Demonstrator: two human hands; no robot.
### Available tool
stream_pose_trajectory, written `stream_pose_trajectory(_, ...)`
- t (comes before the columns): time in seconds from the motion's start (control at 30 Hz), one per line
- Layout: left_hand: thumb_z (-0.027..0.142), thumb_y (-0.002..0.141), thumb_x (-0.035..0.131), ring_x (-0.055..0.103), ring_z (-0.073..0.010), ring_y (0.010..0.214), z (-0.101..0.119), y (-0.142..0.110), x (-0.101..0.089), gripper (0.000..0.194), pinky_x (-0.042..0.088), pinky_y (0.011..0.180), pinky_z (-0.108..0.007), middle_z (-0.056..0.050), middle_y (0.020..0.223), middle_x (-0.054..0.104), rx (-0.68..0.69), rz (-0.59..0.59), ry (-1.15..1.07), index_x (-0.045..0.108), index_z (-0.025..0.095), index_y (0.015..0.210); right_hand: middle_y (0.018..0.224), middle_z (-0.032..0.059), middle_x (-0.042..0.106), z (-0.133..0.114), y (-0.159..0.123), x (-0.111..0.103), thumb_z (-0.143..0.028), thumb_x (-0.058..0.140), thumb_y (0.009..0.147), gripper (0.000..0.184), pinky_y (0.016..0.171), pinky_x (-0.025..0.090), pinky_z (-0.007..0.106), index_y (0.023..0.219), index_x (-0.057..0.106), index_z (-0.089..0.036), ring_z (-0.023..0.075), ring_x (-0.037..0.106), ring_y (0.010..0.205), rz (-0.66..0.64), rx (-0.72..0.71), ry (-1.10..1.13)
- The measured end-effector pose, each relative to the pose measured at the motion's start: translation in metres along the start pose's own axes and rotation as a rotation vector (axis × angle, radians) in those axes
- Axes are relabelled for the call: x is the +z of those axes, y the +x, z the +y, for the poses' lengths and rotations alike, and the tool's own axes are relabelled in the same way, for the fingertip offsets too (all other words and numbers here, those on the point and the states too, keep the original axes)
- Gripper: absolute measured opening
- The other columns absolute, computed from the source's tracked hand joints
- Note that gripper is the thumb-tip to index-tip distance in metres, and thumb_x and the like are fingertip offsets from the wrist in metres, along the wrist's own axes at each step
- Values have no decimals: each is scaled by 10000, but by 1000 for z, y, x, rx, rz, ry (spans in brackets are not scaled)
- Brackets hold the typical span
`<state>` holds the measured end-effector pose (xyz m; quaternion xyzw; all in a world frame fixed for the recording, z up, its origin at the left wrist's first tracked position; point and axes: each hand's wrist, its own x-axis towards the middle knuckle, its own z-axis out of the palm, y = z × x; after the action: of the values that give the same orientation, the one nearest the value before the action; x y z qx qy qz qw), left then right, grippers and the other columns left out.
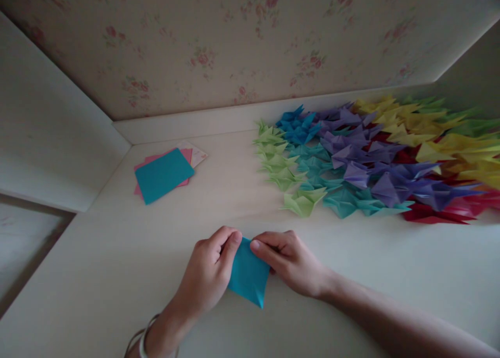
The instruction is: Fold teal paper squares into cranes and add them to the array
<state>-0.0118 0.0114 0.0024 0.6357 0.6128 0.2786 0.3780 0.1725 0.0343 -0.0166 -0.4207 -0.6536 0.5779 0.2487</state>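
Observation:
A folded teal paper square (248, 276) lies on the pale desk (351, 275) near its front edge, one corner pointing toward me. My left hand (209, 272) pinches its left upper edge between thumb and fingers. My right hand (287, 259) grips its upper right edge, fingertips almost meeting those of the left hand. A bracelet sits on my left wrist.
A small stack of flat paper sheets (164, 175), teal on top of pink, lies at the back left. Rows of several folded paper cranes (371, 157), green, teal, blue, purple, red and yellow, cover the back right. A floral wall (234, 40) stands behind the desk.

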Motion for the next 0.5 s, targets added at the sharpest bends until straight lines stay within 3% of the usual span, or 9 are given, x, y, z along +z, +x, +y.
stream_pose_trajectory(0.2, 433, 965, 464, 399, -130, 530, -3, 2, -3, 331, 304, 501, -227, 56, 583, 414, -32, 79, -78, 540, 207, 735, 572, 6, 601, 1, 0, -2, -490, 461, 971, 448, 527, 435, 213, 667, 567, -178, 123, 568, 536, 18, 47, 120)
stream_pose_trajectory(0.5, 436, 950, 494, 347, -119, 534, -4, 1, -2, 369, 284, 483, -218, 61, 577, 355, -68, 51, -194, 465, 206, 663, 570, 9, 601, -1, -4, 1, -491, 481, 964, 449, 504, 406, 217, 674, 607, -172, 124, 563, 534, 69, 20, 85)
